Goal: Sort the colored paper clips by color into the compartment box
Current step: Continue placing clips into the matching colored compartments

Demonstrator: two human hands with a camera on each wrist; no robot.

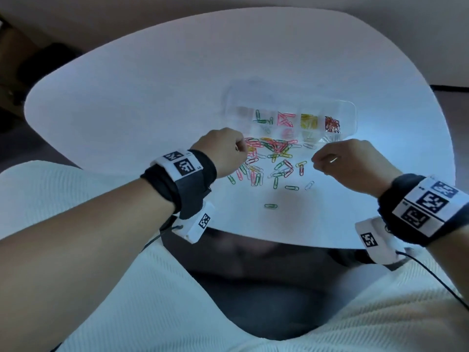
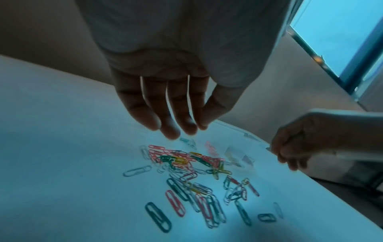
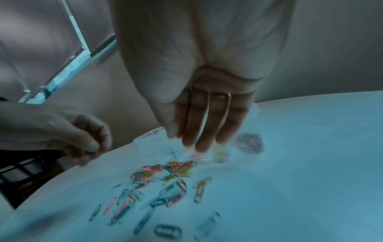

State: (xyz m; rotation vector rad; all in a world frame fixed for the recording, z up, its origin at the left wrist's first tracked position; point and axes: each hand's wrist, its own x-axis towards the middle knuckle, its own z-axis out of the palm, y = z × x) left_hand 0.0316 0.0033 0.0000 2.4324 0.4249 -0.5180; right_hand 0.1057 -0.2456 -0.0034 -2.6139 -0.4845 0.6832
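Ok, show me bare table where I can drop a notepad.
Bare: the table's left side beyond the left hand, and the far side behind the compartment box. Crowded: the loose clip pile between both hands, in front of the box.

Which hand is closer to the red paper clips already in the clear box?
Right. The right hand hovers just below the red paper clips in the clear compartment box; the left hand is across the loose pile.

Loose mixed-color paper clips (image 1: 272,158) scattered flat on worktop, just in front of clear compartment box (image 1: 350,107) w/ green, pink, yellow, red sorted.
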